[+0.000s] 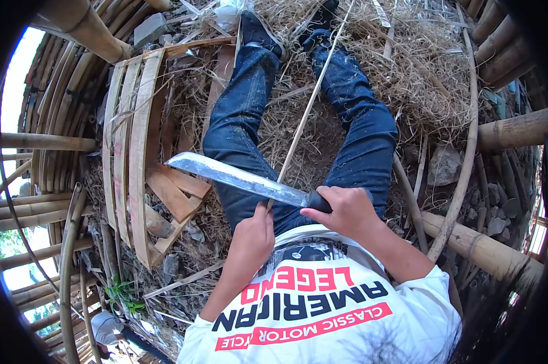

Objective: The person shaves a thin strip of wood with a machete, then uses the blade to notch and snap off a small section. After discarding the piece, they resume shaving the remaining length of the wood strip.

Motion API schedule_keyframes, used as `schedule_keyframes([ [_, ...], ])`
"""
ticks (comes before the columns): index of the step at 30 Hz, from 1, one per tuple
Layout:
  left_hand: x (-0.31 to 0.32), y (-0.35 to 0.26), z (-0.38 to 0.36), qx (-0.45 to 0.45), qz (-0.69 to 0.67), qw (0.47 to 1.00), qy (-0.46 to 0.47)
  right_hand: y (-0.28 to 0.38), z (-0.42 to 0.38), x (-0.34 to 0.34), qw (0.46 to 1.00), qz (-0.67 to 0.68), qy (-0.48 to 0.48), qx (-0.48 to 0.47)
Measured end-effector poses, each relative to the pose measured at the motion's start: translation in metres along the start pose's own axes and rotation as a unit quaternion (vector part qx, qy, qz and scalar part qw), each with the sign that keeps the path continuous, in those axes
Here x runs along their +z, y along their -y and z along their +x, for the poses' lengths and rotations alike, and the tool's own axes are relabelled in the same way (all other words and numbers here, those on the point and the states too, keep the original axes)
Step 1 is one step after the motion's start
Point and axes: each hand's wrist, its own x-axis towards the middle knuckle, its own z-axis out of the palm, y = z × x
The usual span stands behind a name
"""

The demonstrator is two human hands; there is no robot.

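Note:
My right hand (pixel 345 210) is wrapped round the black handle of a machete (pixel 237 177), whose wide blade points left across my lap. A long, thin bamboo strip (pixel 310 106) runs from my lap up between my legs and past my feet. Its near end is pinched in my left hand (pixel 254 238), just below the blade. The machete's edge crosses the strip close to my left fingers. Both hands are near my waist, over my jeans (pixel 243 127), which are dotted with small shavings.
Dry shavings (pixel 413 85) cover the ground around my feet. A slatted wooden crate (pixel 122 158) lies at the left beside broken boards. Bamboo poles (pixel 480 246) and stones (pixel 445 165) are at the right, with a bamboo fence (pixel 40 142) on the left.

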Motion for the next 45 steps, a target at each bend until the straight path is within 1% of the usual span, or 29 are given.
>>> schedule_keyframes([
  [2,0.0,-0.002,-0.001,-0.006,0.032,0.999,0.01,-0.008,0.004,-0.003,0.998,-0.013,-0.053,-0.031],
  [4,0.005,0.003,-0.002,-0.005,0.035,0.999,0.015,-0.018,0.011,-0.008,0.998,-0.007,-0.054,0.034],
  [6,0.006,0.002,0.0,0.001,0.038,0.999,0.016,-0.026,0.012,-0.007,0.996,-0.009,-0.052,0.067],
  [7,0.006,-0.003,-0.001,0.008,0.03,0.999,0.013,-0.025,0.011,-0.007,0.996,-0.009,-0.052,0.066],
  [10,0.007,-0.004,-0.001,0.012,0.023,1.0,0.007,-0.014,-0.002,-0.005,0.999,0.027,-0.031,0.012],
  [12,0.007,-0.003,0.001,0.014,0.028,1.0,0.002,-0.014,-0.001,-0.008,0.999,0.029,-0.035,0.007],
  [14,0.005,-0.003,0.002,-0.009,0.008,1.0,0.025,-0.022,0.005,-0.012,0.998,0.047,-0.026,0.044],
  [15,0.004,-0.003,0.003,-0.008,0.009,1.0,0.025,-0.02,0.007,-0.015,0.995,0.062,0.001,0.072],
  [16,0.002,-0.003,0.004,-0.011,0.0,1.0,0.023,-0.019,0.007,-0.014,0.995,0.062,0.001,0.073],
  [18,-0.001,-0.001,0.004,-0.015,-0.01,1.0,0.023,-0.011,0.003,-0.01,0.997,0.062,-0.039,0.038],
  [20,-0.003,0.003,0.005,-0.011,-0.056,0.998,0.007,-0.005,0.002,-0.014,0.996,0.078,-0.028,0.031],
  [23,0.0,0.007,0.009,0.001,-0.071,0.997,-0.003,-0.009,0.006,-0.016,0.996,0.085,-0.02,0.035],
  [26,-0.003,0.004,0.016,-0.027,-0.063,0.998,0.011,-0.004,0.006,-0.006,0.995,0.086,-0.031,0.036],
  [28,-0.007,-0.003,0.013,-0.03,-0.071,0.997,0.02,-0.001,0.002,-0.004,0.996,0.075,-0.041,0.039],
  [30,-0.007,-0.006,0.01,-0.039,-0.077,0.996,0.026,-0.002,0.001,-0.008,0.993,0.099,-0.04,0.042],
  [32,-0.003,-0.009,0.01,-0.015,-0.067,0.997,0.026,-0.007,0.006,-0.013,0.995,0.085,-0.028,0.034],
  [36,-0.001,-0.004,0.014,0.0,-0.026,1.0,0.011,-0.009,0.008,-0.008,0.996,0.072,-0.029,0.052],
  [38,-0.002,-0.007,0.014,-0.003,-0.033,0.999,0.016,-0.009,0.006,-0.004,0.994,0.077,-0.074,0.037],
  [41,-0.002,-0.007,0.012,-0.006,-0.034,0.999,0.016,-0.011,0.006,-0.01,0.996,0.062,-0.049,0.042],
  [45,-0.004,-0.007,0.012,-0.012,-0.03,0.999,0.009,-0.011,0.006,-0.014,0.997,0.057,-0.039,0.046],
])
